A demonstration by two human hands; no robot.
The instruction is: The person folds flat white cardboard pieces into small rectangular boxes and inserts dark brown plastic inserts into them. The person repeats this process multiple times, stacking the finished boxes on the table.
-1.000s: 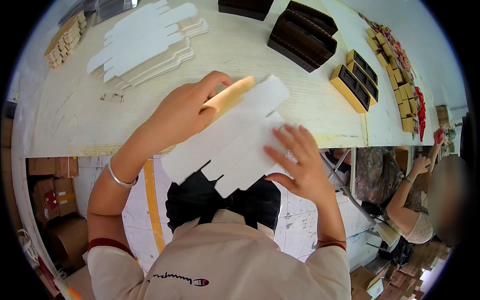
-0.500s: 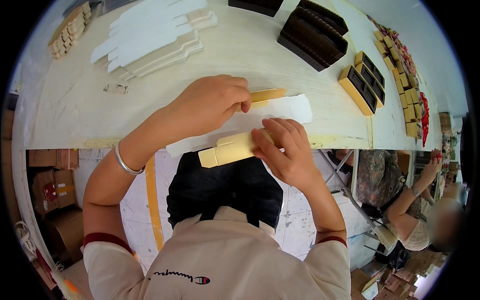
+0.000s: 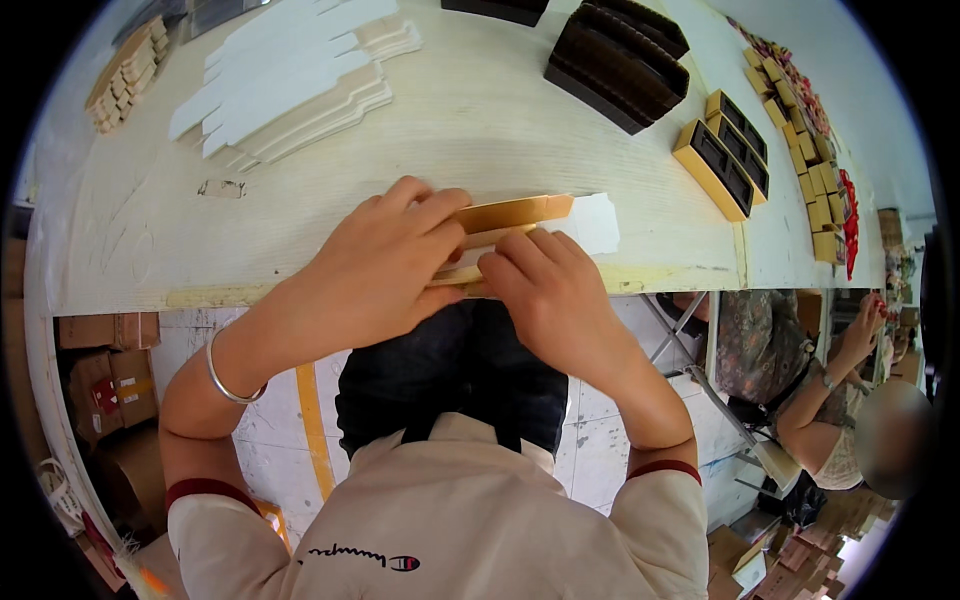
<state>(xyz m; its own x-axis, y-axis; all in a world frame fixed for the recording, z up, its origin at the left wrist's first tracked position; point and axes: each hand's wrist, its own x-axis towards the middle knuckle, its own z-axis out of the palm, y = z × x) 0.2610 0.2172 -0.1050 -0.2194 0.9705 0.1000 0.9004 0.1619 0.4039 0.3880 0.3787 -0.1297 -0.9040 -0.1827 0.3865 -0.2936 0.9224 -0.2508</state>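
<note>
Pinching at the centre of the frame, the left hand (image 3: 400,245) is closing its bent fingers and thumb around the left end of a gold-and-white card (image 3: 525,211). The right hand (image 3: 545,280) is curling its fingers over the near side; its thumb is hiding from view. The card is lying over the front edge of the table (image 3: 480,140), its far gold side standing up and a white flap (image 3: 598,223) sticking out to the right.

Judging by its thin edges, the card is probably weighing little, stiff along its folds but easy to crease; its shiny gold face may be offering a slippery grip. The long sides close to the folds are looking like the best hold, the loose flaps the weakest.

The pale wooden table is showing scuffs, and yellowed tape (image 3: 215,298) is running along its front edge. White cards (image 3: 290,85) are stacking up at upper left, dark trays (image 3: 615,75) are sitting at upper right, and gold boxes (image 3: 712,172) are standing below them. Cartons (image 3: 105,385) are filling the lower left, and another person (image 3: 800,425) is sitting at the right.
</note>
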